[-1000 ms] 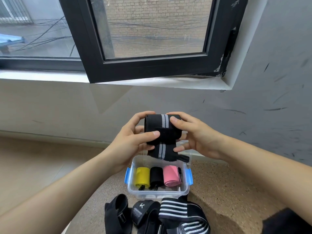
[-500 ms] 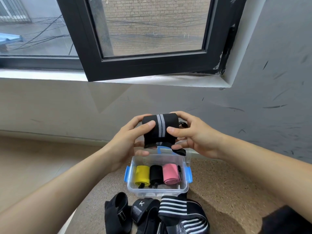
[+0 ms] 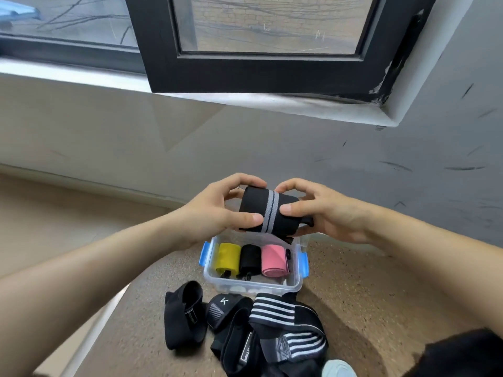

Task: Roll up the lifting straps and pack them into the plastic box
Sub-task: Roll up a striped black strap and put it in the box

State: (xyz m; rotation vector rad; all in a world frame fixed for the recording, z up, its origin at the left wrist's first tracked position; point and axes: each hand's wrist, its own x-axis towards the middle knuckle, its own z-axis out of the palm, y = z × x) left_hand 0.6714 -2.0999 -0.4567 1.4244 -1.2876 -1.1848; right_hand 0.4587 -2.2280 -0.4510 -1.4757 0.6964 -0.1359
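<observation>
The left hand [image 3: 217, 210] curls round one end of a rolled black strap [image 3: 268, 212] with a grey double stripe. The right hand [image 3: 326, 213] pinches the other end, partly hiding a loose tail. The roll is held just above the plastic box [image 3: 253, 288], covering its far rim. Inside the box lie a yellow roll [image 3: 227, 257], a black roll [image 3: 249, 258] and a pink roll [image 3: 273, 259]. The unrolled straps [image 3: 245, 322] in front of the box are cut off at the bottom edge.
</observation>
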